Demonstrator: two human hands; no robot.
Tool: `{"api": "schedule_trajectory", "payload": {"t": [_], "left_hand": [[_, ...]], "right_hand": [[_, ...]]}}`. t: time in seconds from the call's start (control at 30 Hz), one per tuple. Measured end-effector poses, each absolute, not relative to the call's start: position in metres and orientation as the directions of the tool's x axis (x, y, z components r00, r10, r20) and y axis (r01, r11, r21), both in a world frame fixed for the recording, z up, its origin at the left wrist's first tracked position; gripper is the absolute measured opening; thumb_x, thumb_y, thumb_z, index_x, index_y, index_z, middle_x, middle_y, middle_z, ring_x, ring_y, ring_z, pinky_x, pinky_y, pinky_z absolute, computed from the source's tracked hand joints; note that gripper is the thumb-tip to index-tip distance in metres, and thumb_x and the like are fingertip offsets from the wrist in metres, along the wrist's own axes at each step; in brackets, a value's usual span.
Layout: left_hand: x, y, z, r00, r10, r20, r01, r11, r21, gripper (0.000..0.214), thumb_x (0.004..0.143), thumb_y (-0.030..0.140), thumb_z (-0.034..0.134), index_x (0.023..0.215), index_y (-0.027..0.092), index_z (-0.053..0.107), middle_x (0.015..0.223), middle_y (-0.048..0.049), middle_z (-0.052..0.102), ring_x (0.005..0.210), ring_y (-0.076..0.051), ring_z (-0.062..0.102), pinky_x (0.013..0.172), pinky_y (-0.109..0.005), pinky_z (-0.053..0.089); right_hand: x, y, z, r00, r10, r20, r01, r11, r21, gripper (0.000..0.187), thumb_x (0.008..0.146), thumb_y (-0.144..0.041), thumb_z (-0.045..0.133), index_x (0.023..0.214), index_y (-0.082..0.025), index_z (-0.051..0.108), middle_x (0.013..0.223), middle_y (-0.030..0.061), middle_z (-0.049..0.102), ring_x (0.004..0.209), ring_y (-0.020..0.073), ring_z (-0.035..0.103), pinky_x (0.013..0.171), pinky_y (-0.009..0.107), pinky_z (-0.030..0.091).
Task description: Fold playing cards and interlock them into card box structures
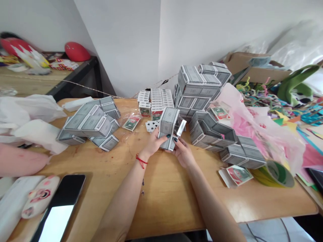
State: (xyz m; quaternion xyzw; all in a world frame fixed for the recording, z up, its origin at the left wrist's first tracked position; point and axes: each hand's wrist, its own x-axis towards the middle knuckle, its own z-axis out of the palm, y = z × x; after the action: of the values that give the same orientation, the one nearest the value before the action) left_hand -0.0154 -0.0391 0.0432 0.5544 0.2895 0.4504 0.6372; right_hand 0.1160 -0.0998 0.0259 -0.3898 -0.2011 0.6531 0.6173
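Observation:
My left hand, a red string bracelet at its wrist, is closed round a long block folded from playing cards, its grey patterned backs facing me. My right hand grips the block's lower right corner with thumb and fingers. Just above the right fingers a small white shiny piece sticks up; I cannot make out if it belongs to the block. Behind my left hand lie loose spade cards. Several card packs stand in rows beyond the block.
Folded-card structures stand at left, back right and right. An opened card box and a yellow-green tape roll lie near the right edge. A phone rests front left. Pink plastic covers the right side.

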Motion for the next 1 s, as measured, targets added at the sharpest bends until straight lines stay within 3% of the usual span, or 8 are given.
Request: {"api": "schedule_trajectory", "payload": {"t": [0.47,0.67,0.87,1.0], "left_hand": [[-0.013,-0.038,0.036,0.444,0.895,-0.042,-0.263,0.175,0.949,0.039,0.065,0.02,0.062,0.104,0.015,0.059,0.103,-0.0054,0.066,0.094,-0.022,0.059,0.081,-0.033,0.044],[-0.008,-0.041,0.037,0.421,0.906,-0.052,-0.279,0.184,0.942,0.037,0.065,0.019,0.063,0.101,0.015,0.06,0.102,-0.0057,0.066,0.09,-0.021,0.059,0.077,-0.031,0.045],[-0.001,-0.045,0.033,0.352,0.936,-0.011,-0.322,0.132,0.937,0.041,0.065,0.02,0.064,0.105,0.016,0.058,0.106,-0.0053,0.064,0.095,-0.02,0.058,0.081,-0.03,0.045],[-0.004,-0.045,0.032,0.388,0.922,-0.003,-0.332,0.143,0.932,0.04,0.066,0.022,0.066,0.105,0.016,0.059,0.105,-0.0059,0.064,0.095,-0.021,0.059,0.081,-0.031,0.046]], "right_hand": [[0.118,-0.1,0.024,0.049,0.962,-0.269,-0.614,-0.183,-0.768,0.035,0.065,-0.035,0.072,0.094,-0.021,0.059,0.09,0.0027,0.067,0.078,0.0179,0.065,0.065,0.035,0.058],[0.112,-0.1,0.02,0.108,0.964,-0.243,-0.576,-0.139,-0.806,0.037,0.066,-0.037,0.071,0.097,-0.021,0.058,0.098,0.0032,0.065,0.08,0.0181,0.064,0.065,0.034,0.057],[0.105,-0.1,0.014,0.233,0.957,-0.17,-0.456,-0.047,-0.889,0.04,0.073,-0.043,0.062,0.106,-0.022,0.055,0.111,0.0048,0.062,0.099,0.0202,0.059,0.077,0.033,0.054],[0.105,-0.1,0.016,0.228,0.958,-0.174,-0.437,-0.059,-0.897,0.043,0.074,-0.046,0.06,0.11,-0.023,0.053,0.113,0.0044,0.061,0.096,0.0209,0.06,0.071,0.033,0.056]]}}
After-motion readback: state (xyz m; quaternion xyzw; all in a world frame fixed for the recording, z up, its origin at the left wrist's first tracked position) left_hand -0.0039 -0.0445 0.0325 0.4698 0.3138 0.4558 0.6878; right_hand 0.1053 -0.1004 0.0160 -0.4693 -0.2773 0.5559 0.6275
